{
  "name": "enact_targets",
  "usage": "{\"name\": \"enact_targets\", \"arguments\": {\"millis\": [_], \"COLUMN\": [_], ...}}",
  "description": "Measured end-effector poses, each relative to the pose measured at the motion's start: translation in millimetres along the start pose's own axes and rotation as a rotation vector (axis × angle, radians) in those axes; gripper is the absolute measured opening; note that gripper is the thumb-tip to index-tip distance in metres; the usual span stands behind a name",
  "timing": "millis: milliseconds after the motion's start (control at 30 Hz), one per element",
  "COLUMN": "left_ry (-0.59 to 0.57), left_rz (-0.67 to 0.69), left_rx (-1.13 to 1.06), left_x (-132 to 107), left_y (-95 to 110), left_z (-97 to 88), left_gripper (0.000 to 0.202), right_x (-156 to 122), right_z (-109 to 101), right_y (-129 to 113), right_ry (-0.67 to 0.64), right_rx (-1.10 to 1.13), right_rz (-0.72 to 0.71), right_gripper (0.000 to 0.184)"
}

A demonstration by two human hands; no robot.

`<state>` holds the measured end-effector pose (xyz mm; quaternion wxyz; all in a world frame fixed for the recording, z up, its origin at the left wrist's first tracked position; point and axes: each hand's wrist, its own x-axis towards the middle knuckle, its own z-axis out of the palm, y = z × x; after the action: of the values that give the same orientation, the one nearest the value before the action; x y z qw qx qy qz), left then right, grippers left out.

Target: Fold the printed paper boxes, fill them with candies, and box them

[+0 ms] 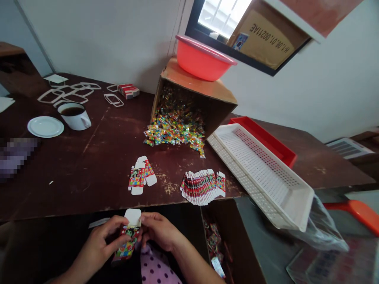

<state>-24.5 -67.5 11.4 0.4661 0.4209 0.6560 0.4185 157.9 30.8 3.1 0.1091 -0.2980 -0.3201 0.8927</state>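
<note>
My left hand (107, 240) is closed round a small printed candy box (126, 245), red with colourful round shapes, held below the table's front edge. The box's white top flap (133, 217) stands up. At that flap's right side my right hand (158, 230) pinches the edge of the box with thumb and fingers. On the table in front lie a couple of flat, unfilled boxes (137, 177). Further right is a fanned row of similar flat boxes (201, 186). Behind them, wrapped colourful candies (174, 128) spill out of a cardboard carton (219, 96) lying on its side.
A pink basin (204, 59) rests on the carton. A white perforated tray (260, 173) leans over the table's right edge beside a red tray (266, 140). To the left are a mug (75, 117), a white plate (45, 127) and rubber bands. An open box (237, 244) stands below the table.
</note>
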Motion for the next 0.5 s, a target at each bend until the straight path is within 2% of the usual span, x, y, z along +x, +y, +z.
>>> {"name": "enact_targets", "arguments": {"millis": [133, 267, 500], "left_ry": [-0.018, 0.004, -0.014], "left_rz": [-0.018, -0.015, -0.088], "left_rx": [-0.044, -0.017, -0.104], "left_x": [-4, -8, -10], "left_y": [1, 7, 12], "left_z": [-3.4, -7.8, -6.5], "left_gripper": [0.019, 0.021, 0.02], "right_x": [0, -1, -3], "right_z": [-2, -3, -1], "right_y": [2, -7, -13], "right_ry": [0.024, -0.003, -0.032], "right_rx": [-0.01, -0.04, -0.065], "right_rz": [-0.018, -0.016, 0.072], "right_gripper": [0.043, 0.041, 0.04]}}
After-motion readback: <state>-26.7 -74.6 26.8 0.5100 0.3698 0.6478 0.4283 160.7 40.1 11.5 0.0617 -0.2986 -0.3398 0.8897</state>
